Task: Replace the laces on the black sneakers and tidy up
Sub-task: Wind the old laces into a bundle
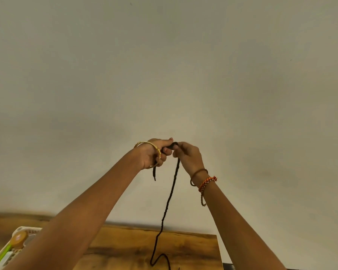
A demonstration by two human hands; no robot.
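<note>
Currently my view is mostly wall; nearest, the lace (165,211) trails onto the table (125,248), basket (18,230) at the left edge. Higher up, my left hand (154,152) pinches the lace, its short end dangling, and my right hand (187,154) grips the long run beside it. Looks like coiling the lace for tidy-up; next wrap needs steady tension, sneakers unseen.
</note>
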